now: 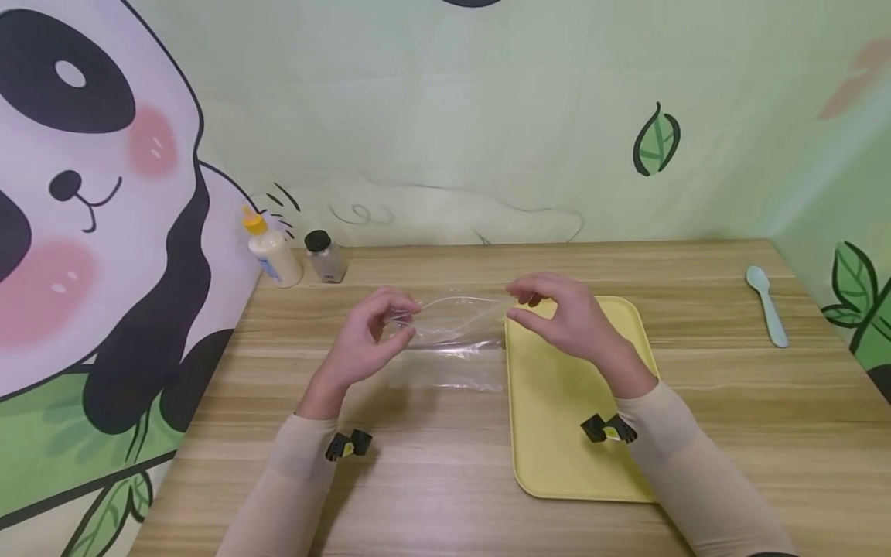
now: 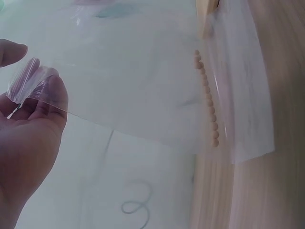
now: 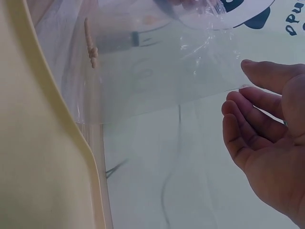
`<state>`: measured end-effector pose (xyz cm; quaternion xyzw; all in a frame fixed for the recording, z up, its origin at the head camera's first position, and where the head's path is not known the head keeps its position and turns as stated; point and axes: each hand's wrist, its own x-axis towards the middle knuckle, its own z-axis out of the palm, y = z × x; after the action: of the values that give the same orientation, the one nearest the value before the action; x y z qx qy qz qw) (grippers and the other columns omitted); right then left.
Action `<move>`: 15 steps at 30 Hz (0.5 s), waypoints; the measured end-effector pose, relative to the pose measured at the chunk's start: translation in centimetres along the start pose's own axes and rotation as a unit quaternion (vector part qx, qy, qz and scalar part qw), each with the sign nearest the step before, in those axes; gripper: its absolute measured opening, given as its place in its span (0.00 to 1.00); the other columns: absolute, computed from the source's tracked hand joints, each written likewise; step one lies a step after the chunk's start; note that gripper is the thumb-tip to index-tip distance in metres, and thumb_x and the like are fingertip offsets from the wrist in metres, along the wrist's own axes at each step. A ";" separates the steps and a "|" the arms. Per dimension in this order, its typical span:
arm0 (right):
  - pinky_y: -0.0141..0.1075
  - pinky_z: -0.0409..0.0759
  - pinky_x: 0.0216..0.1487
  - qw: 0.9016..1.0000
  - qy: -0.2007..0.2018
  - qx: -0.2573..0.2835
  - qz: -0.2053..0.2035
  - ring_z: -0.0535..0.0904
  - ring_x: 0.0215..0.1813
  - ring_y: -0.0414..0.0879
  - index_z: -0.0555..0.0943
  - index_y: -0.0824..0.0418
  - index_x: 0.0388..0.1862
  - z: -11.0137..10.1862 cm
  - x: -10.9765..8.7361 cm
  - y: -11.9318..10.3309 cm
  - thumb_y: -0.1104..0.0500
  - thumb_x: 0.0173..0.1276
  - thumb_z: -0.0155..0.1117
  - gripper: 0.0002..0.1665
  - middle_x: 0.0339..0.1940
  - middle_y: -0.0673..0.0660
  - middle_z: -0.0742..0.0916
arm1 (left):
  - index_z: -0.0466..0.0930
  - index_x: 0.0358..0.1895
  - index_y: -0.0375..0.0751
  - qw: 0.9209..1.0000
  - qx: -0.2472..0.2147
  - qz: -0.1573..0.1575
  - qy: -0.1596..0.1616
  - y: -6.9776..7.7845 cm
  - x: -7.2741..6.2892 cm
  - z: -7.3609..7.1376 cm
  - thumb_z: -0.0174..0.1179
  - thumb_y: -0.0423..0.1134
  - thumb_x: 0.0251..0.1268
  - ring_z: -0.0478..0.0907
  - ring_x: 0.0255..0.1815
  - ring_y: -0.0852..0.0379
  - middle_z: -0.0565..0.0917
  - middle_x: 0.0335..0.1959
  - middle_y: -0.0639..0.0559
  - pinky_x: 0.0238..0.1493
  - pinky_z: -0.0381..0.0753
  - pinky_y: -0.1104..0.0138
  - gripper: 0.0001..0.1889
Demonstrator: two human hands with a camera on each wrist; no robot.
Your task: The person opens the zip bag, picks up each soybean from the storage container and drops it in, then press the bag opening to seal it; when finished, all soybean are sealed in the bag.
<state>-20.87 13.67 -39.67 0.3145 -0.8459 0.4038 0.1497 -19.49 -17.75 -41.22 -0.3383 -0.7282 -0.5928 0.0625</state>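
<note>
A clear zip bag [image 1: 455, 317] hangs over the table, its mouth gaping. At its left end, my left hand [image 1: 372, 333] holds the edge; the plastic lies over the curled fingers in the left wrist view, the thumb apart from them. My right hand [image 1: 564, 317] is at the opposite corner. In the right wrist view its index fingertip [image 3: 244, 90] meets the bag's edge, while the thumb stands off and the other fingers bend loosely. Through the plastic, near the bag's bottom, shows a row of small tan beads [image 2: 209, 102].
A yellow tray [image 1: 578, 433] lies under the right hand and forearm. At the back left stand a bottle with a yellow cap [image 1: 274, 255] and a small black-lidded jar [image 1: 326, 257]. A pale blue spoon [image 1: 768, 307] lies far right. A printed wall cloth [image 1: 418, 116] rises behind the table.
</note>
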 end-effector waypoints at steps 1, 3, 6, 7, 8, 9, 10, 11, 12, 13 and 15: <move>0.44 0.82 0.44 1.000 -0.001 0.006 0.004 0.82 0.40 0.47 0.85 0.61 0.47 0.0 0.0 0.0 0.61 0.59 0.72 0.16 0.41 0.54 0.88 | 0.76 0.48 0.24 1.000 -0.001 0.000 -0.001 0.0 0.0 0.0 0.58 0.18 0.56 0.76 0.48 0.59 0.77 0.46 0.33 0.55 0.79 0.69 0.14; 0.45 0.83 0.44 1.000 -0.003 0.017 0.011 0.82 0.40 0.46 0.85 0.61 0.47 0.1 0.0 0.1 0.61 0.59 0.72 0.16 0.39 0.54 0.88 | 0.76 0.48 0.23 1.000 -0.004 0.000 -0.002 0.1 0.0 0.0 0.58 0.18 0.56 0.77 0.48 0.59 0.76 0.46 0.33 0.56 0.79 0.69 0.14; 0.41 0.83 0.43 0.999 -0.004 0.031 0.013 0.82 0.38 0.44 0.85 0.62 0.46 0.4 0.0 0.1 0.63 0.60 0.72 0.15 0.36 0.54 0.88 | 0.75 0.47 0.23 1.000 -0.011 0.004 0.000 0.3 -0.1 0.1 0.58 0.17 0.55 0.77 0.48 0.59 0.77 0.45 0.34 0.55 0.79 0.68 0.15; 0.39 0.82 0.42 0.999 -0.003 0.035 0.013 0.81 0.37 0.42 0.85 0.62 0.46 0.4 0.0 0.1 0.63 0.60 0.72 0.14 0.35 0.54 0.88 | 0.75 0.47 0.22 1.000 -0.014 0.006 0.000 0.4 -0.1 0.1 0.58 0.17 0.55 0.76 0.48 0.59 0.76 0.45 0.33 0.55 0.79 0.68 0.15; 0.36 0.82 0.41 0.999 -0.002 0.038 0.012 0.81 0.37 0.41 0.86 0.62 0.45 0.4 0.0 0.0 0.63 0.60 0.71 0.13 0.34 0.53 0.88 | 0.75 0.47 0.22 1.000 -0.017 0.009 0.000 0.5 -0.1 0.1 0.58 0.17 0.54 0.76 0.48 0.59 0.76 0.45 0.33 0.55 0.79 0.68 0.15; 0.34 0.81 0.40 0.999 0.000 0.042 0.011 0.80 0.36 0.41 0.86 0.62 0.44 0.4 0.1 0.0 0.63 0.61 0.71 0.12 0.33 0.53 0.88 | 0.75 0.47 0.22 1.000 -0.020 0.012 0.001 0.5 -0.1 0.1 0.58 0.17 0.54 0.76 0.48 0.59 0.76 0.45 0.33 0.55 0.79 0.68 0.15; 0.32 0.80 0.38 0.999 0.002 0.044 0.011 0.79 0.35 0.40 0.86 0.61 0.42 0.4 0.0 0.0 0.63 0.61 0.71 0.10 0.32 0.52 0.87 | 0.75 0.47 0.22 1.000 -0.022 0.015 0.000 0.6 -0.1 0.2 0.57 0.17 0.54 0.76 0.48 0.59 0.76 0.45 0.32 0.55 0.79 0.68 0.15; 0.31 0.79 0.37 0.999 0.005 0.048 0.012 0.79 0.34 0.39 0.86 0.61 0.41 0.4 0.0 -0.1 0.63 0.61 0.71 0.09 0.31 0.51 0.87 | 0.75 0.47 0.21 1.000 -0.025 0.018 -0.001 0.6 0.0 0.2 0.57 0.17 0.54 0.76 0.48 0.59 0.76 0.45 0.32 0.55 0.79 0.68 0.15; 0.30 0.77 0.35 0.999 0.007 0.051 0.011 0.78 0.33 0.39 0.87 0.60 0.40 0.3 0.0 -0.2 0.63 0.61 0.71 0.07 0.30 0.51 0.87 | 0.75 0.47 0.21 0.999 -0.027 0.021 -0.002 0.7 0.0 0.3 0.57 0.17 0.54 0.76 0.48 0.59 0.76 0.45 0.32 0.55 0.79 0.68 0.15; 0.30 0.76 0.34 0.998 0.008 0.054 0.011 0.77 0.32 0.39 0.87 0.60 0.38 0.3 -0.1 -0.2 0.63 0.61 0.70 0.06 0.29 0.50 0.86 | 0.75 0.47 0.21 0.999 -0.028 0.025 -0.003 0.8 0.0 0.3 0.57 0.17 0.54 0.76 0.48 0.59 0.76 0.45 0.32 0.55 0.79 0.68 0.15; 0.31 0.75 0.32 0.998 0.010 0.058 0.011 0.76 0.31 0.39 0.87 0.59 0.36 0.2 -0.1 -0.4 0.63 0.61 0.70 0.04 0.28 0.49 0.86 | 0.75 0.47 0.22 0.999 -0.033 0.029 -0.002 1.0 0.1 0.4 0.57 0.17 0.54 0.76 0.48 0.58 0.76 0.45 0.33 0.55 0.80 0.68 0.15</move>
<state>-20.53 13.43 -39.63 0.3095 -0.8230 0.4566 0.1357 -18.87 -17.29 -40.45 -0.3624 -0.6983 -0.6137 0.0665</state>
